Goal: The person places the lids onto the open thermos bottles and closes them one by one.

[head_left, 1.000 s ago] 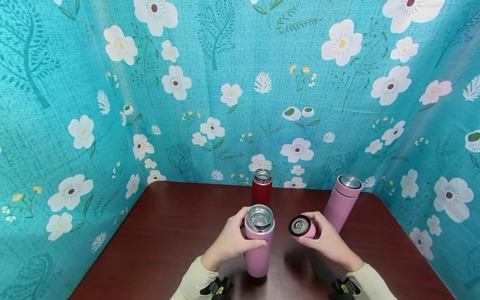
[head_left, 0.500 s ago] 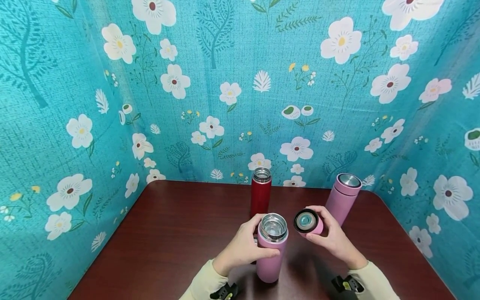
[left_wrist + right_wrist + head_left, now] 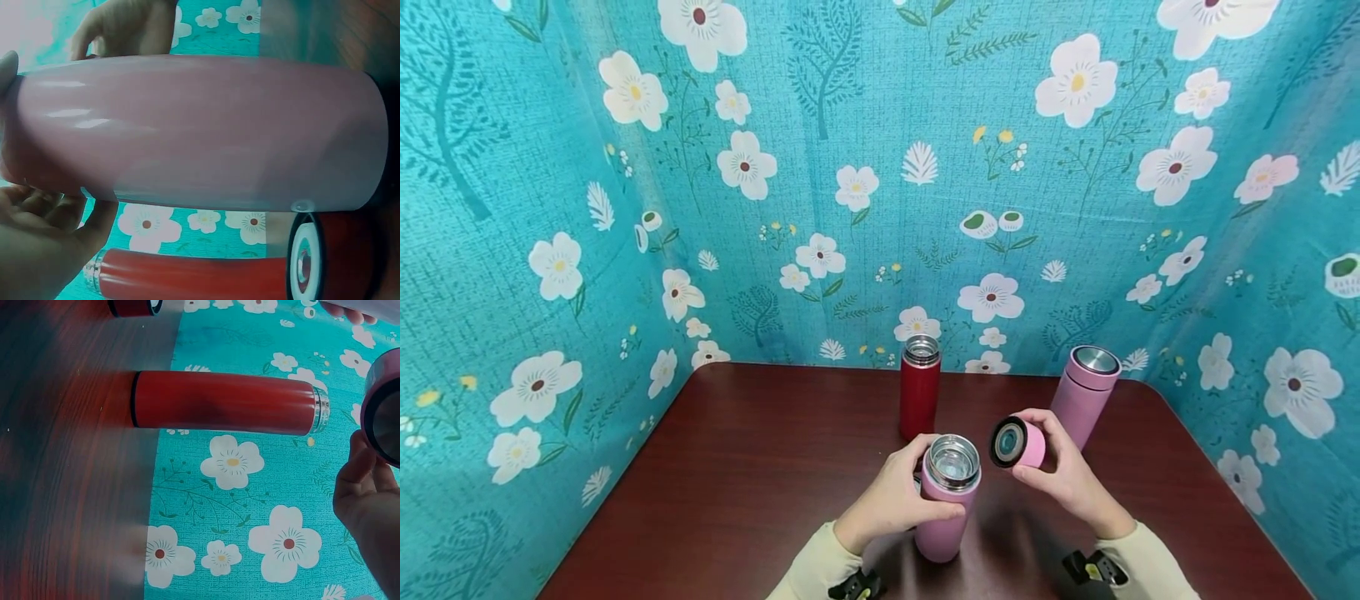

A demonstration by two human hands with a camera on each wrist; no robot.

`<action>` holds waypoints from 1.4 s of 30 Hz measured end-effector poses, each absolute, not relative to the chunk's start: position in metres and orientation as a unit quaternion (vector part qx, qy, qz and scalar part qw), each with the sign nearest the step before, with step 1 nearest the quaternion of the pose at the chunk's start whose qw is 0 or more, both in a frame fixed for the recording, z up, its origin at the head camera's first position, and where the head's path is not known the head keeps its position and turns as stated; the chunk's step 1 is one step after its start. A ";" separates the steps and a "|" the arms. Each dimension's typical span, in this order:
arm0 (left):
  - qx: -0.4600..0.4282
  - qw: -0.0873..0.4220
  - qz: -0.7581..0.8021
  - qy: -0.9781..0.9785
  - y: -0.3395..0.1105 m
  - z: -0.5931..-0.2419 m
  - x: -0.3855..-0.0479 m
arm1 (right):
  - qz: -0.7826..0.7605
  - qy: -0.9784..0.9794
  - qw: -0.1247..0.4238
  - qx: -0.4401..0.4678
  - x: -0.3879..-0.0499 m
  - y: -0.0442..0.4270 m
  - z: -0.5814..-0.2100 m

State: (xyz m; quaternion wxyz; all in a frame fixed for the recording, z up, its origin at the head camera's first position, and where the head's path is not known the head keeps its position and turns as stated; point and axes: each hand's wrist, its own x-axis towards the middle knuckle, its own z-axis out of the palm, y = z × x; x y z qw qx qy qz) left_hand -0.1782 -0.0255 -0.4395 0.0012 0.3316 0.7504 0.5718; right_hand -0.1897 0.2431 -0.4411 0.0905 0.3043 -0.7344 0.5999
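Note:
My left hand (image 3: 897, 498) grips a pink thermos bottle (image 3: 942, 533) near its top, thumb across the front. Its steel mouth is uncovered, and whether its base touches the table I cannot tell. To the right of that mouth, apart from it, my right hand (image 3: 1063, 475) holds a pink lid (image 3: 1033, 447) by its side, the dark-rimmed underside turned toward the bottle. Behind the left hand an uncapped red thermos bottle (image 3: 919, 400) stands upright. A red lid (image 3: 337, 256) lies by the pink bottle in the left wrist view; the left hand mostly hides it from the head camera.
A second pink thermos bottle (image 3: 1086, 396), with its lid on, stands at the back right, close behind my right hand. The dark red-brown table (image 3: 722, 467) ends at a turquoise flowered cloth (image 3: 820, 325) hanging at the back and sides.
My left hand has moved right and slightly toward me with the pink bottle. The pink lid has shifted slightly right and tipped, its underside now facing more to the left.

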 end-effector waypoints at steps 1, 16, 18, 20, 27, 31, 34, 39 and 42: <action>0.330 0.004 0.573 0.750 -0.025 -0.440 -0.178 | 0.601 -0.733 0.090 0.305 -0.190 0.243 -0.441; 0.324 -0.007 0.567 0.757 -0.023 -0.449 -0.182 | 0.583 -0.748 0.103 0.300 -0.188 0.237 -0.433; 0.322 -0.003 0.568 0.758 -0.023 -0.448 -0.182 | 0.579 -0.752 0.100 0.297 -0.187 0.235 -0.431; 0.318 0.004 0.570 0.758 -0.023 -0.448 -0.182 | 0.576 -0.756 0.100 0.295 -0.186 0.234 -0.429; 0.318 0.015 0.577 0.752 -0.023 -0.449 -0.185 | 0.568 -0.762 0.112 0.288 -0.184 0.231 -0.423; 0.319 0.024 0.577 0.751 -0.023 -0.451 -0.186 | 0.575 -0.751 0.103 0.307 -0.185 0.230 -0.422; 0.321 0.025 0.579 0.749 -0.023 -0.453 -0.187 | 0.566 -0.752 0.108 0.319 -0.186 0.229 -0.420; 0.323 0.029 0.588 0.741 -0.023 -0.454 -0.187 | 0.542 -0.766 0.129 0.321 -0.184 0.228 -0.416; 0.323 0.035 0.593 0.737 -0.024 -0.454 -0.187 | 0.541 -0.766 0.130 0.321 -0.183 0.227 -0.413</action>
